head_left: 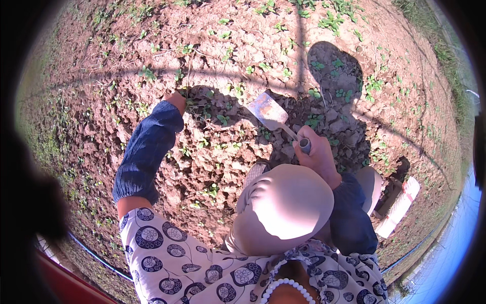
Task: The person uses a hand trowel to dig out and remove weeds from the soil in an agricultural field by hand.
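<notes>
My right hand [318, 157] is wrapped round the grey handle of a hand trowel [269, 111]. The trowel's flat, soil-smeared metal blade points away and to the left, just over the clumpy brown soil. Farther left, my left hand [177, 101] reaches down to the ground beside small green seedlings [223, 119]. Its fingers are hidden behind the hand and in shadow, so whether they hold anything does not show. Dark blue sleeve covers [147, 152] wrap both forearms. My bent knee [283, 202] stands between the arms, close to the right hand.
Small green plants [331, 21] dot the soil all around. A pale, board-like object [400, 206] lies right of my legs. A thin blue line [98, 257] runs along the ground behind me, near a red surface [66, 278]. Grass [450, 61] borders the plot at right.
</notes>
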`<state>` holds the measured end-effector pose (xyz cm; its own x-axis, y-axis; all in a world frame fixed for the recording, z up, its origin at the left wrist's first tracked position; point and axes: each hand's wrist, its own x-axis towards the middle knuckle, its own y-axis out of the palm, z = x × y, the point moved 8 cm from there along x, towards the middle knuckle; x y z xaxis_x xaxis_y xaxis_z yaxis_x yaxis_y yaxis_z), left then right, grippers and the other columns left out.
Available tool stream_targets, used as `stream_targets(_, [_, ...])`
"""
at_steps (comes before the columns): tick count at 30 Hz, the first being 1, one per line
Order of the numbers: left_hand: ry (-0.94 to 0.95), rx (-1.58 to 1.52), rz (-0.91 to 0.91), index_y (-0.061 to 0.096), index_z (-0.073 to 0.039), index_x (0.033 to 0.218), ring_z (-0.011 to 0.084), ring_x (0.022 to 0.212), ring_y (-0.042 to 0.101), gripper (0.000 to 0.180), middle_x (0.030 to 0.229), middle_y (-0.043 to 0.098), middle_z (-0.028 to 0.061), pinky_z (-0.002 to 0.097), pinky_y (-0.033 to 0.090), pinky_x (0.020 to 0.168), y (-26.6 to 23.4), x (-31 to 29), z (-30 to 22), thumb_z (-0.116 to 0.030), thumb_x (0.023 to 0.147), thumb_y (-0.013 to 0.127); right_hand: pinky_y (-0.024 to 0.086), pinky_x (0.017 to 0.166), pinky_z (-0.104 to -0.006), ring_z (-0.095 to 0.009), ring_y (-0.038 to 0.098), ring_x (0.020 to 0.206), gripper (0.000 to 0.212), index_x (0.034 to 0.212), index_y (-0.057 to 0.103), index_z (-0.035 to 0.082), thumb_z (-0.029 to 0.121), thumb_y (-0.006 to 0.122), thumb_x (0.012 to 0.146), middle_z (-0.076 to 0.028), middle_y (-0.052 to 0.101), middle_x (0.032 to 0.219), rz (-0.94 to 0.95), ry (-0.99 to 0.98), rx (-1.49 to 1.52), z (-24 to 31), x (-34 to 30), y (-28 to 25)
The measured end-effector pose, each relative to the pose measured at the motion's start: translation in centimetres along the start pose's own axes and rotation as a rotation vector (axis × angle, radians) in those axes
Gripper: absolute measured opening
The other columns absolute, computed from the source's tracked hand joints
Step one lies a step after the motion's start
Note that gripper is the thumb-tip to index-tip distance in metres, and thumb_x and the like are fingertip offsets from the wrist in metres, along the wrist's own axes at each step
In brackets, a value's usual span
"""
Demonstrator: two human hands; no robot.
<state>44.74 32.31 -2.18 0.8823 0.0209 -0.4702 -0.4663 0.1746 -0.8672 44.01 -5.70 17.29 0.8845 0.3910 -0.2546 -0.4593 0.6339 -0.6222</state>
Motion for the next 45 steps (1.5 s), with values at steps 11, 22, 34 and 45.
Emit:
stream_targets(11, [0.234, -0.034, 0.102, 0.06, -0.006, 0.103, 0.0337, 0.081, 0.062, 0.023, 0.084, 0.061, 0.0183, 0.0422, 0.05, 0.066, 2.3, 1.2, 1.8, -0.008, 0.08, 0.053, 0.034, 0.048, -0.035, -0.028, 0.037, 0.049, 0.015, 0.08, 0.045, 0.004, 0.005, 0.059, 0.08, -0.014, 0.041, 0.057, -0.085, -0.203, 0.014, 3.2, 3.4, -0.4])
stream_targets(22, [0.185, -0.671, -0.571, 0.038, -0.012, 0.136, 0.0386, 0.085, 0.062, 0.067, 0.092, 0.064, 0.0216, 0.0437, 0.049, 0.072, -12.3, 9.1, -5.8, -0.009, 0.074, 0.063, 0.048, 0.064, -0.0406, -0.035, 0.061, 0.072, 0.017, 0.09, 0.057, -0.001, 0.008, 0.058, 0.075, -0.02, 0.061, 0.077, 0.226, -0.204, -0.382, 8.0, 17.2, 1.6])
stream_targets(34, [0.33, -0.574, -0.575, 0.059, -0.013, 0.11, 0.0368, 0.07, 0.063, 0.041, 0.084, 0.063, 0.0168, 0.0459, 0.049, 0.057, -12.9, 9.1, -8.3, -0.008, 0.07, 0.06, 0.048, 0.067, -0.0441, -0.033, 0.063, 0.073, 0.018, 0.086, 0.057, 0.0, 0.008, 0.061, 0.07, -0.016, 0.062, 0.074, 0.275, -0.064, -0.309, 6.7, 20.0, 7.6])
stream_targets(45, [0.05, -1.561, -0.536, 0.064, -0.008, 0.108, 0.0211, 0.08, 0.063, 0.033, 0.088, 0.067, 0.0093, 0.0311, 0.051, 0.069, -6.3, 13.1, -0.7, 0.0, 0.075, 0.066, 0.042, 0.054, -0.0358, -0.029, 0.053, 0.059, 0.018, 0.091, 0.049, 0.005, 0.0, 0.054, 0.074, -0.014, 0.05, 0.069, 0.175, -0.291, 0.125, 2.3, 18.4, 6.7])
